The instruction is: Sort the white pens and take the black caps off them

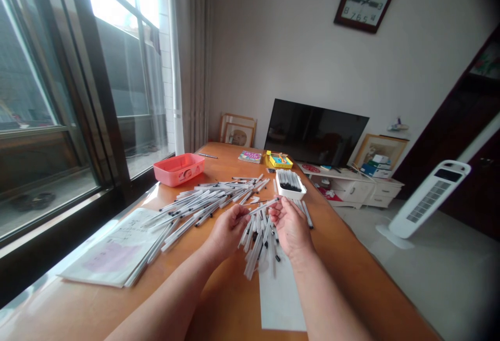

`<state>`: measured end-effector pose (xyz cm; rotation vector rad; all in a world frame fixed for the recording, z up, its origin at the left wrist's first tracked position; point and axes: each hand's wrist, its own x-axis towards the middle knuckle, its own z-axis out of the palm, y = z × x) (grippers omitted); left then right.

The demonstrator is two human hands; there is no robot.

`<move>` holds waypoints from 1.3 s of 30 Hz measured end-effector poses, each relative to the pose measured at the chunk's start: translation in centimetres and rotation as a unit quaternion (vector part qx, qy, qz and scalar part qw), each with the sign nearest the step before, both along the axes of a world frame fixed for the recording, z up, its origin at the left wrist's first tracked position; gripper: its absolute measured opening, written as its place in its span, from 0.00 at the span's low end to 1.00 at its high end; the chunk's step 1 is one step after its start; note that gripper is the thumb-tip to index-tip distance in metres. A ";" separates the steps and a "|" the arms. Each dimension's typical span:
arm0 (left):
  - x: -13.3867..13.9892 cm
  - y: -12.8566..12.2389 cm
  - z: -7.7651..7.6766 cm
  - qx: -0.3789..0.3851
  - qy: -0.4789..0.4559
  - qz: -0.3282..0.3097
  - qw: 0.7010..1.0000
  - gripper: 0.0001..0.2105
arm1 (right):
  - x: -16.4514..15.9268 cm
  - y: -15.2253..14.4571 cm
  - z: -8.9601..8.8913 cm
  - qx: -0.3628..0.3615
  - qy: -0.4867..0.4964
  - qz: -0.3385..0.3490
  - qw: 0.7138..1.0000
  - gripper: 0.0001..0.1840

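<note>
A slim pen with a whitish barrel (264, 205) spans the gap between my two hands. My left hand (228, 229) is closed, with thumb and fingers pinched at the pen's left end. My right hand (291, 226) pinches the other end, near a dark tip. Under and between the hands lies a loose heap of clear white pen barrels and black caps (255, 244), partly on a white sheet (281, 299). A larger pile of pens with black ends (207, 198) spreads to the left. Just beyond my right hand stands a white box (292, 193) packed with pens.
A red plastic basket (179, 170) stands at the back left of the wooden table (219, 299). Papers or booklets (113, 250) lie at left. Farther back are a colourful booklet (250, 157) and a yellow box (280, 161). The table's right edge runs close to my right arm.
</note>
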<state>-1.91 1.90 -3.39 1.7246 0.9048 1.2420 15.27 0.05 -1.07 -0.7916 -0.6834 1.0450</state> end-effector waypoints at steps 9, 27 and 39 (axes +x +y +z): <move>0.2 -0.4 -0.4 0.012 0.040 0.012 0.999 0.13 | 0.2 0.2 -0.8 -0.030 -0.082 -0.027 0.996 0.18; 0.2 -1.1 1.1 -0.108 -0.051 -0.063 0.991 0.23 | -0.1 -0.1 -0.3 -0.046 -0.096 -0.005 0.994 0.17; 0.0 -2.1 2.2 -0.195 -0.001 -0.106 0.975 0.24 | 0.1 0.0 -0.6 -0.063 -0.104 0.035 0.992 0.20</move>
